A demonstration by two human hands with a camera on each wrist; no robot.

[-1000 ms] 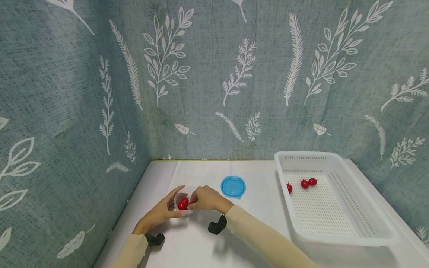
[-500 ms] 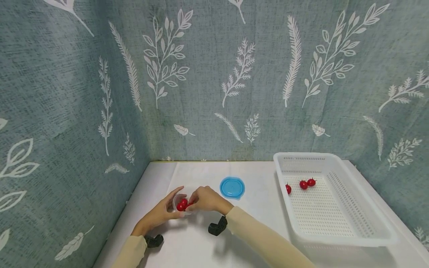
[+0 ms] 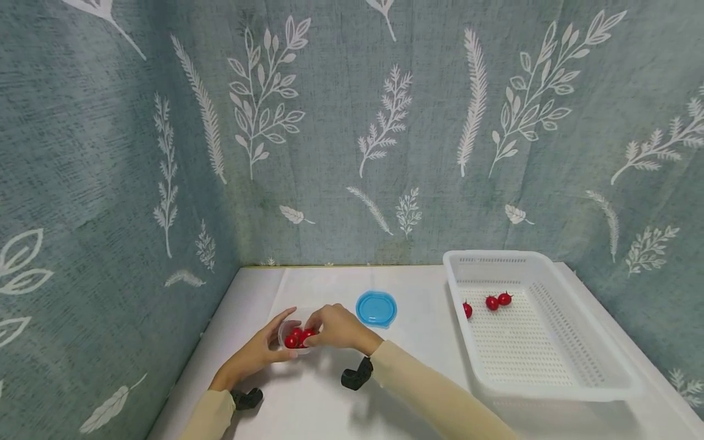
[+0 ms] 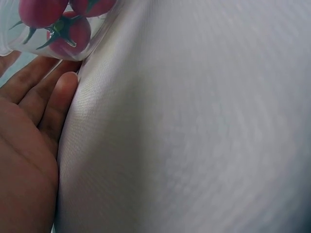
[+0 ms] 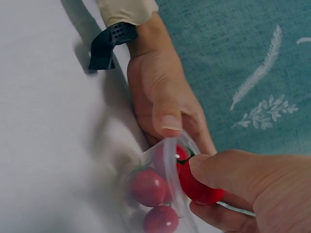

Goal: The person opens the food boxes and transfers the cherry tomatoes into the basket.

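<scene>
My left hand [image 3: 253, 357] holds a small clear plastic container [image 5: 171, 162] between its thumb and fingers on the table. Several red cherry tomatoes [image 5: 148, 187] with green stems lie inside; they also show through the container wall in the left wrist view. My right hand [image 3: 340, 328] pinches another cherry tomato [image 5: 200, 188] between thumb and fingers, right at the container's mouth. In the left wrist view the fingers [image 4: 60, 97] of my left hand lie along the container's underside, close to the white cloth.
Behind the hands lies a blue lid [image 3: 376, 308], flat on the white table [image 3: 324, 403]. To the right stands a white perforated basket [image 3: 594, 348] with 3 cherry tomatoes [image 3: 492, 303] near its far left side. Patterned curtains [image 3: 330, 134] close off the back and left.
The head view has turned slightly right, so everything sits a little further left. Both hands stay at the container; the right fingers have shifted slightly and more of the tomatoes shows.
</scene>
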